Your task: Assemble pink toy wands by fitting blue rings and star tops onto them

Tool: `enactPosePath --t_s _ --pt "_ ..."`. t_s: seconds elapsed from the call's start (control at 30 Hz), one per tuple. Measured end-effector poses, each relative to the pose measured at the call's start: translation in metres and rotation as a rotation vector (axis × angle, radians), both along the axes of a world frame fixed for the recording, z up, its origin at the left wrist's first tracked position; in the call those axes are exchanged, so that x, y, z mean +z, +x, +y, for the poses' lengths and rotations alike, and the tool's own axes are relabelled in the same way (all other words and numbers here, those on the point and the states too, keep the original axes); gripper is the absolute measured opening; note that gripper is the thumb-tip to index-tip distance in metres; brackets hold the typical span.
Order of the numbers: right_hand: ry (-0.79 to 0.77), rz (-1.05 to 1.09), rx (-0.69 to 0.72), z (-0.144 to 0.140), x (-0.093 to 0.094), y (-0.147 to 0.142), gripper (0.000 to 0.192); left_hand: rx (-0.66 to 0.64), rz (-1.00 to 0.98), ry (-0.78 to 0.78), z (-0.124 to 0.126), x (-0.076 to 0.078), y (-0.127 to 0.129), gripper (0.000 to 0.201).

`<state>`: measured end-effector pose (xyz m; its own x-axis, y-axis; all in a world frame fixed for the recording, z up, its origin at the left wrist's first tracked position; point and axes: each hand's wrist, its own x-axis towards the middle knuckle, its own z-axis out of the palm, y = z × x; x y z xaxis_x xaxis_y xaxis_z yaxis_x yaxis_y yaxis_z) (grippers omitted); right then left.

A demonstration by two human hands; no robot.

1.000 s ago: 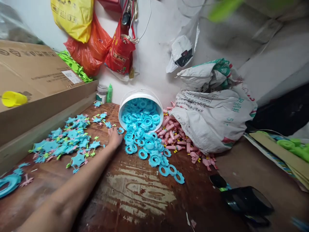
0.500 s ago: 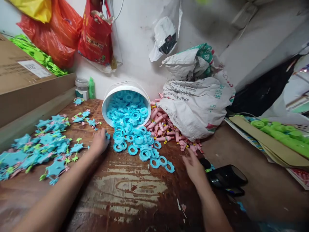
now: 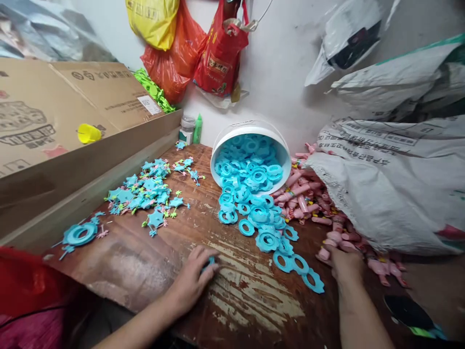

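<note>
1. Left hand (image 3: 192, 278): rests palm-down on the worn wooden table (image 3: 232, 295), fingers curled over a small blue piece (image 3: 209, 262) of which only an edge shows at the fingertips. The grip is closed loosely; whether the piece is pinched or merely covered cannot be told.
2. Right hand (image 3: 345, 264): lies at the near end of the pink parts (image 3: 308, 201), fingers bent down among them. What it has hold of, if anything, is hidden by the hand itself.
3. Blue rings (image 3: 267, 232): flat, toothed, each with a round hole. They spill from a white bucket (image 3: 250, 133) tipped on its side, its mouth toward the viewer. The spill runs as a band from the bucket at 12 o'clock down toward 5 o'clock, ending in a ring just beside the right hand.
4. Key relation: the ring band lies between the two hands. From the left hand the nearest rings are at 1 to 2 o'clock, a little apart; from the right hand the last rings lie at 9 o'clock, close by. The right hand is the nearer.
5. Pink parts: heaped between the bucket and a white sack (image 3: 392, 189), at 12 o'clock from the right hand.
6. Blue stars (image 3: 145, 194): scattered flat with small green and pink bits, at 11 o'clock from the left hand, well apart.
7. Cardboard box (image 3: 54, 126): along the left edge, a yellow cup (image 3: 89, 133) lying on it.
8. Bags (image 3: 189, 48): red, orange and yellow, hung on the wall above.
</note>
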<state>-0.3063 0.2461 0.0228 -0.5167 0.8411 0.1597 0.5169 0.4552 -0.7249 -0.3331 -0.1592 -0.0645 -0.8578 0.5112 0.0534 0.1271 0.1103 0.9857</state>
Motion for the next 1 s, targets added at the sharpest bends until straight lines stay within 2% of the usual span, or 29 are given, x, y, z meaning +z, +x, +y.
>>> enactPosePath --t_s 0.1,0.17,0.2,0.27,0.3,0.37,0.4,0.47,0.57,0.63,0.67,0.7,0.77,0.87,0.93,1.0 --pt "-0.15 0.118 0.055 -0.047 0.002 0.028 0.04 0.232 -0.607 0.481 0.007 0.013 -0.017 0.036" --pt "-0.215 0.127 0.205 -0.103 -0.007 0.047 0.042 0.322 -0.817 0.65 0.013 0.021 -0.027 0.035" --pt "-0.258 0.081 0.323 -0.136 -0.015 0.056 0.045 0.336 -0.855 0.701 0.016 0.025 -0.03 0.031" --pt "-0.247 0.029 0.577 -0.2 -0.036 0.071 0.046 0.312 -0.882 0.805 0.021 0.034 -0.03 0.027" --pt "-0.22 0.01 0.65 -0.226 -0.045 0.076 0.045 0.288 -0.879 0.851 0.023 0.038 -0.027 0.031" --pt "-0.186 -0.013 0.689 -0.264 -0.059 0.082 0.05 0.209 -0.826 0.862 0.024 0.043 -0.016 0.045" --pt "-0.247 -0.02 0.685 -0.274 -0.062 0.083 0.052 0.163 -0.78 0.834 0.023 0.044 -0.009 0.05" --pt "-0.492 -0.04 0.669 -0.282 -0.061 0.081 0.054 0.068 -0.687 0.774 0.02 0.041 0.001 0.055" --pt "-1.068 -0.047 0.687 -0.282 -0.047 0.071 0.059 -0.098 -0.497 0.614 0.013 0.034 -0.004 0.054" --pt "-1.425 0.011 0.678 -0.283 -0.038 0.063 0.062 -0.058 -0.192 0.281 0.006 0.033 -0.028 0.048" --pt "-1.549 0.063 0.653 -0.284 -0.035 0.06 0.063 0.015 -0.011 0.087 0.001 0.033 -0.046 0.046" --pt "-1.61 0.111 0.621 -0.286 -0.032 0.058 0.062 0.162 0.195 -0.152 -0.004 0.033 -0.066 0.042" --pt "-1.554 0.16 0.556 -0.288 -0.031 0.056 0.06 0.277 0.292 -0.289 -0.016 0.034 -0.106 0.043" --pt "-1.397 0.142 0.445 -0.286 -0.034 0.063 0.064 0.302 0.347 -0.382 -0.036 0.033 -0.146 0.034" --pt "-1.269 0.123 0.388 -0.281 -0.036 0.071 0.064 0.291 0.389 -0.403 -0.045 0.033 -0.151 0.035" --pt "-1.152 0.111 0.373 -0.274 -0.036 0.077 0.063 0.289 0.431 -0.395 -0.046 0.033 -0.138 0.043"
